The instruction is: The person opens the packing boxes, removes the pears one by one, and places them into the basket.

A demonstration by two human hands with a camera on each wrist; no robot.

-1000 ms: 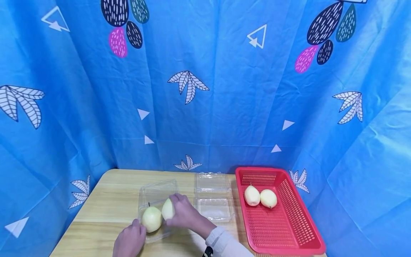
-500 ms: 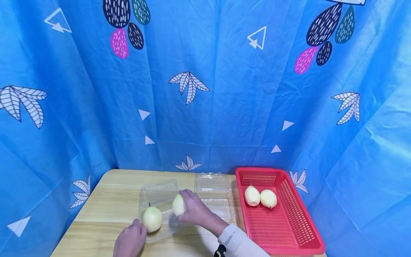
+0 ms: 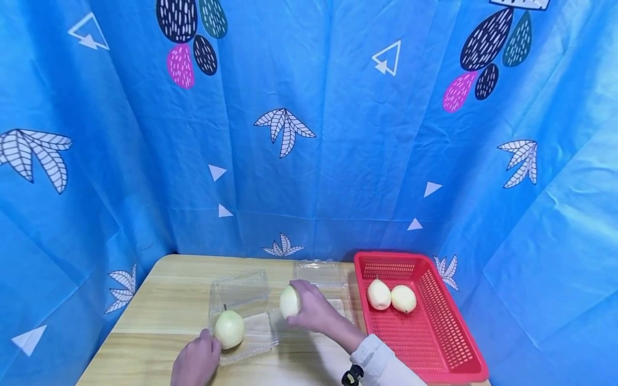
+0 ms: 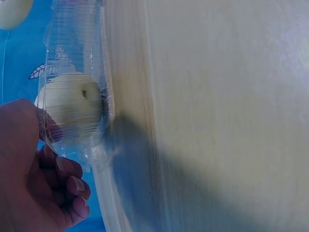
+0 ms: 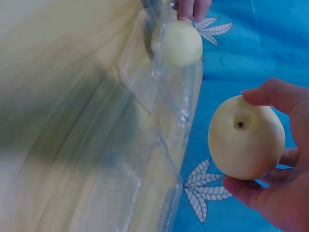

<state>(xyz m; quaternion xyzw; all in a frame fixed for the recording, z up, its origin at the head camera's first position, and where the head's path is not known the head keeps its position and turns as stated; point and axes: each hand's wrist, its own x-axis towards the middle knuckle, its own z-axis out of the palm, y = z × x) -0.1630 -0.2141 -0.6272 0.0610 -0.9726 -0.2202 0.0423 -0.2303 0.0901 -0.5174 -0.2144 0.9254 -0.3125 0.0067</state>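
My right hand (image 3: 314, 313) grips a pale yellow pear (image 3: 289, 301) (image 5: 246, 137) above the table, between two clear plastic clamshell boxes. The left box (image 3: 241, 316) lies open and holds another pear (image 3: 229, 328) (image 4: 72, 104) (image 5: 177, 43). My left hand (image 3: 197, 362) (image 4: 34, 179) holds the near edge of that box, thumb against the plastic beside the pear. The second clear box (image 3: 321, 284) lies open just behind my right hand.
A red plastic basket (image 3: 434, 343) stands on the right of the wooden table (image 3: 149, 305) with two pears (image 3: 390, 296) in it. A blue patterned cloth (image 3: 309, 134) hangs behind and around the table. Bare wood shows at the left and the front.
My right hand has lifted the pear out of the left box and carried it to the right, toward the second box. The left hand and the other pear have stayed put.
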